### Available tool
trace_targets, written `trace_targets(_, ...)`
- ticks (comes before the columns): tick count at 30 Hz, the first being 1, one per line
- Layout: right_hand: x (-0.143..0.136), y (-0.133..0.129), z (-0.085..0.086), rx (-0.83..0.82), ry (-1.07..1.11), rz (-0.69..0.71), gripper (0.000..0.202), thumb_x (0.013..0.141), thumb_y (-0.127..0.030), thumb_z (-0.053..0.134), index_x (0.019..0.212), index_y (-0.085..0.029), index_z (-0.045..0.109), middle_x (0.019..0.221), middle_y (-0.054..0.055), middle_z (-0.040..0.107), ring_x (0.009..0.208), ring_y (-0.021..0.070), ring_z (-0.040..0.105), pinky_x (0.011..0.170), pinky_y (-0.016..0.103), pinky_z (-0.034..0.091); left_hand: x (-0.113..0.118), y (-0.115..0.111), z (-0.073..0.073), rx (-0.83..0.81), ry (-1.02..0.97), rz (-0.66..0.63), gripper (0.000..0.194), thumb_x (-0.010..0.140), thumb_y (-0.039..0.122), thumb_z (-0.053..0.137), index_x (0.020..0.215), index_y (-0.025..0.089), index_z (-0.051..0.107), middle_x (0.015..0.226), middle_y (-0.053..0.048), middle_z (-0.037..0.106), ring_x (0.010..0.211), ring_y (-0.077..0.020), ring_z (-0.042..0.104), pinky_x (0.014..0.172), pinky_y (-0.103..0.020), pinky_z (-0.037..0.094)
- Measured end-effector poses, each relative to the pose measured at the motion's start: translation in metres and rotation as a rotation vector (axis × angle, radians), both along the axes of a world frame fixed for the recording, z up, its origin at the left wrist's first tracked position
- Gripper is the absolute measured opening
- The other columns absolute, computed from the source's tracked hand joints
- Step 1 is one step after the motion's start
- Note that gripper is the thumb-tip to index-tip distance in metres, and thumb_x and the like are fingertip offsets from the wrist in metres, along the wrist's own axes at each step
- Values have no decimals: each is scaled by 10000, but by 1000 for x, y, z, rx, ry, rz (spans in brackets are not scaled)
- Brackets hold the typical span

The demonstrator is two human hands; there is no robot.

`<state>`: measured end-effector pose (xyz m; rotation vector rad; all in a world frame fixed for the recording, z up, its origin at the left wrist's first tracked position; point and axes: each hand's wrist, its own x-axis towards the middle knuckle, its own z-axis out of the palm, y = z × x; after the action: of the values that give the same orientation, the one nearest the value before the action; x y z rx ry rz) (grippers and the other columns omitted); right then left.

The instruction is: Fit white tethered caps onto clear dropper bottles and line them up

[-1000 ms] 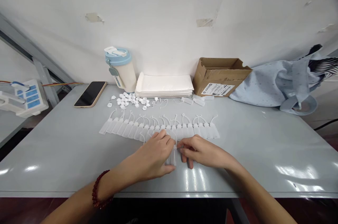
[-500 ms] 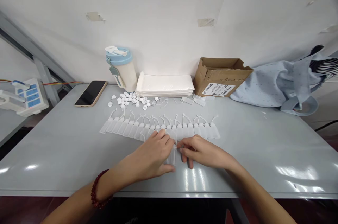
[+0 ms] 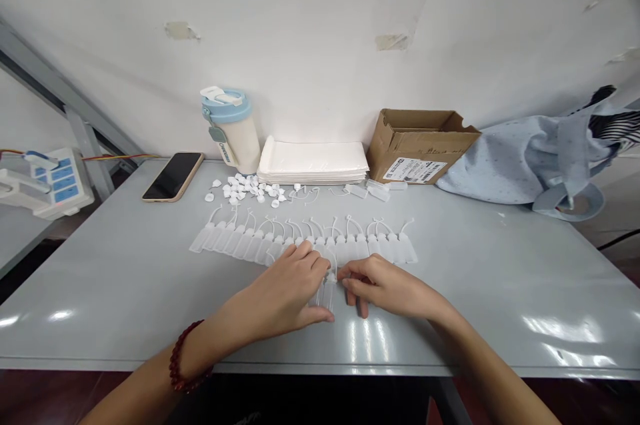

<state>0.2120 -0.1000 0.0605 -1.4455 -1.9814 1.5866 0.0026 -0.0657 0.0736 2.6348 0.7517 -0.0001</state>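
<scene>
My left hand (image 3: 293, 285) lies over a few small clear plastic tubes (image 3: 329, 293) near the front of the table, its thumb stretched out along their lower ends. It hides part of them. At the right side of these tubes is my right hand (image 3: 375, 285), fingers loosely bent and apart, with the index fingertip at the neck and thin white cord of the rightmost tube. Whether it touches is hard to tell. Just behind both hands, a long row of frosted tubes with white caps and cords (image 3: 240, 243) lies side by side.
Loose white caps (image 3: 245, 188) are heaped at the back, left of several loose tubes (image 3: 377, 191). Behind them stand a tumbler (image 3: 240, 138), a stack of white padded envelopes (image 3: 315, 158) and a cardboard box (image 3: 400, 145). A phone (image 3: 173, 177) lies left, a blue cloth bag (image 3: 510, 158) right.
My left fingers have drawn slightly up and left, so more of the rightmost clear tube shows. The right hand has hardly moved. The view has shifted a little.
</scene>
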Motion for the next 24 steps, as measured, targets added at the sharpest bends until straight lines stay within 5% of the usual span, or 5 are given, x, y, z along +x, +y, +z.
trace_targets(10,16,6,14,-54,115,-122,234,896,-263,445,749,-151,589,564,0,638,448,110,603,468,216,423,-4,13,-2,-10,-162,193,289,887,411,534,995,144,552,851,-55,563,896,-230,483,728,-327,429)
trace_targets(14,42,23,17,294,77,-409,236,890,-342,464,818,-155,589,611,14,648,450,116,585,473,234,446,-5,42,-3,31,-175,289,208,908,321,448,910,157,576,836,-53,597,903,-226,518,734,-323,445)
trace_targets(17,62,46,10,671,-223,-603,256,902,-326,414,814,-158,585,690,53,673,564,156,626,518,258,469,-2,78,-3,116,-142,357,216,896,233,410,886,145,607,869,-76,637,964,-246,544,786,-336,445)
trace_targets(20,72,71,-1,769,-347,-584,150,848,-217,486,829,-150,619,801,89,695,731,208,652,647,309,487,9,112,-6,156,-96,405,221,879,164,427,880,131,645,812,-80,657,889,-237,599,796,-346,452)
trace_targets(24,68,99,-12,822,-509,-452,168,820,-122,521,892,-147,671,957,113,702,817,229,643,761,343,466,31,135,-14,179,-14,443,192,914,275,516,945,121,627,922,-65,647,879,-193,617,801,-377,496)
